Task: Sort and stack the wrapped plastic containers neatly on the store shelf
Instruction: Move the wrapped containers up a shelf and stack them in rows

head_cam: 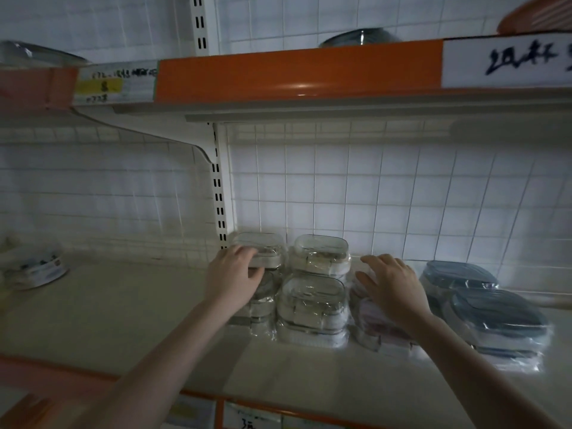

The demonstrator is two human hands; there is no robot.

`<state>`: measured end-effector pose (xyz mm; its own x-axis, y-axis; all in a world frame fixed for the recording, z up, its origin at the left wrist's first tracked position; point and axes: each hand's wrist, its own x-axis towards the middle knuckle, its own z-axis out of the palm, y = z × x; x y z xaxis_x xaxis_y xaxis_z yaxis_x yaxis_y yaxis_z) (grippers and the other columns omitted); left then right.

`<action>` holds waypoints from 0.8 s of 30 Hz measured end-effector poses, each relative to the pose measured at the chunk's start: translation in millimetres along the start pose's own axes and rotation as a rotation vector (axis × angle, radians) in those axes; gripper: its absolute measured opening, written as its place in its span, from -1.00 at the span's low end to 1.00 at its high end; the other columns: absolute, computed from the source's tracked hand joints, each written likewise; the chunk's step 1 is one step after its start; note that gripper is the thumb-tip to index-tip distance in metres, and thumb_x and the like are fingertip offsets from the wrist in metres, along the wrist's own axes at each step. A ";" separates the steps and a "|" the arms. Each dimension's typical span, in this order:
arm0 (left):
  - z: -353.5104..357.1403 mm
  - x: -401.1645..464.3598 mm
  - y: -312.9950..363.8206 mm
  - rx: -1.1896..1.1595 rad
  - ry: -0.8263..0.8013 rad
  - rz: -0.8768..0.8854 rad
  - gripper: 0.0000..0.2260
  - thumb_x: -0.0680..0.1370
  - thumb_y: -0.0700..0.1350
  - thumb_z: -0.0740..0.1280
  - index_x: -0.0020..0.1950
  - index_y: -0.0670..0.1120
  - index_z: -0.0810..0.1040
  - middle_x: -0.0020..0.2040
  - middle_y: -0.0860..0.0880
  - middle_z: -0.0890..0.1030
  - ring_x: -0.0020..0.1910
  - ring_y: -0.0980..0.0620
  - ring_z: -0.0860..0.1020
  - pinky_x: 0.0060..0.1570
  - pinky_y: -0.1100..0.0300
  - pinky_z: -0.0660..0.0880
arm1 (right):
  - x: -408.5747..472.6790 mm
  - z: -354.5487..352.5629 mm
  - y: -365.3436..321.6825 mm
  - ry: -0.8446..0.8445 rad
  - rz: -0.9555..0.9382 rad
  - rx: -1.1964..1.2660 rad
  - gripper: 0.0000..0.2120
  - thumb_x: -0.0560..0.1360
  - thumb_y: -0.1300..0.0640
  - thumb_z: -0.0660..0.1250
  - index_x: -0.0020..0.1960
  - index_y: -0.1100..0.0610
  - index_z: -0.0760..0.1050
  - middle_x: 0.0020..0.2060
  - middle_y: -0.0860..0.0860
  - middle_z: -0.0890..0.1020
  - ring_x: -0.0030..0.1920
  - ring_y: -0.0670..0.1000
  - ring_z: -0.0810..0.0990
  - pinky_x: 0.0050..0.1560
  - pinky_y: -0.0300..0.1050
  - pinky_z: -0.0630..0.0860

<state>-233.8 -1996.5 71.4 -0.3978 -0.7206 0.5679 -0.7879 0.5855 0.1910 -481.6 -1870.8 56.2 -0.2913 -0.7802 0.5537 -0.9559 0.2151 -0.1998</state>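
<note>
Several wrapped plastic containers stand on the shelf point(130, 308) near the tiled back wall. My left hand point(232, 274) grips the top white-lidded container point(263, 250) of the leftmost stack, thumb under its front edge. Right of it stand two more white-lidded stacks, a rear one point(322, 253) and a front one point(312, 305). My right hand point(391, 286) hovers or rests with straight spread fingers over a pinkish wrapped stack point(376, 326); whether it touches is unclear. Two dark blue-lidded stacks point(492, 311) sit at the far right.
A white bowl-like item point(37, 269) lies at the shelf's far left. The upper shelf's orange front edge point(297, 72) with handwritten price labels overhangs the area, carrying dishes and an orange basket point(538, 17). A slotted upright point(221, 187) runs behind the leftmost stack.
</note>
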 end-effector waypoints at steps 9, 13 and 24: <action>0.4 -50.4 21.0 0.003 -0.015 -0.070 -0.64 0.53 0.01 0.33 0.28 -0.09 0.52 0.24 -0.04 0.53 0.23 -0.09 0.45 0.18 0.06 0.40 | -43.5 -7.8 18.2 0.000 0.050 0.026 -0.71 0.50 0.02 0.33 0.18 0.10 0.55 0.03 0.13 0.61 0.05 0.20 0.54 0.04 0.05 0.42; -9.7 -62.3 29.9 0.008 -0.026 -0.065 -0.62 0.56 0.04 0.27 0.33 -0.06 0.46 0.29 0.00 0.48 0.27 -0.04 0.41 0.21 0.12 0.37 | -62.1 -19.9 18.8 0.006 0.090 0.029 -0.74 0.51 0.01 0.29 0.15 0.06 0.55 0.09 0.10 0.59 0.11 0.18 0.51 0.08 0.03 0.40; -23.0 -119.9 48.9 -0.088 -0.026 0.047 -0.71 0.56 0.02 0.28 0.22 -0.07 0.54 0.20 -0.02 0.54 0.18 -0.08 0.47 0.07 0.08 0.46 | -149.9 -47.4 16.2 -0.009 0.213 -0.050 -0.70 0.53 -0.05 0.25 0.19 0.07 0.50 0.12 0.10 0.55 0.15 0.13 0.48 0.16 0.02 0.39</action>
<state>-213.9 -1872.9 31.1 -0.4464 -0.7003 0.5570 -0.7242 0.6484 0.2348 -455.1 -1722.5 8.3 -0.4863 -0.7194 0.4960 -0.8738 0.4038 -0.2711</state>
